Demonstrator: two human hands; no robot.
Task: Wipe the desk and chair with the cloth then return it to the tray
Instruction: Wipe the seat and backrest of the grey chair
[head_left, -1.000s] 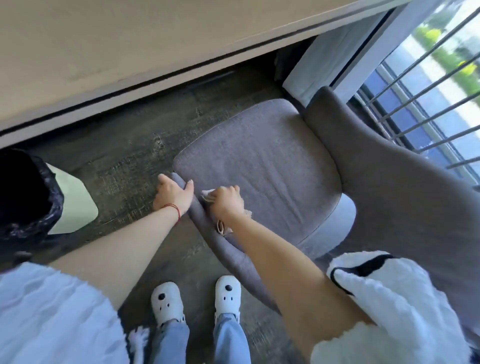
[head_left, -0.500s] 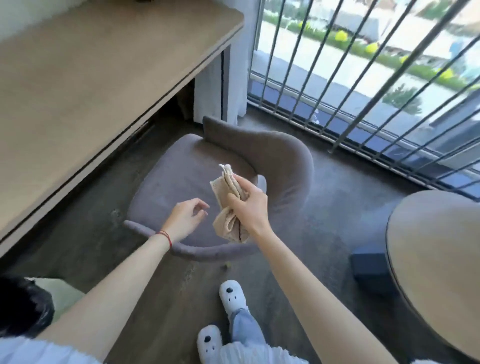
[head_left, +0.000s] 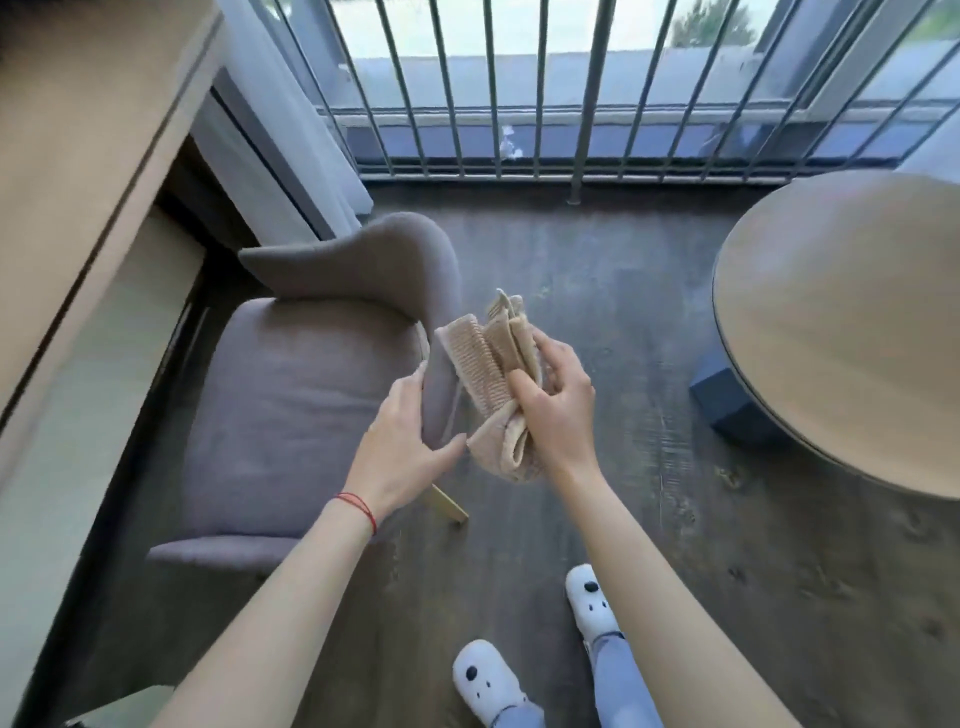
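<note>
A grey upholstered chair (head_left: 301, 395) stands beside the wooden desk (head_left: 67, 171) at the left. My left hand (head_left: 410, 441) grips the near end of the chair's curved backrest. My right hand (head_left: 556, 410) holds a bunched beige ribbed cloth (head_left: 493, 364) just to the right of the backrest, off the chair's surface. No tray is in view.
A round wooden table (head_left: 852, 332) with a dark blue base (head_left: 727, 405) stands at the right. A barred window (head_left: 519, 88) runs along the far wall, with a pale curtain (head_left: 280, 135) at its left. My white slippers (head_left: 592, 603) are on the dark wood floor.
My right hand lifted the cloth off the seat's front edge and carried it to the backrest side. My left hand let go of the seat edge and took hold of the backrest. The view swung right.
</note>
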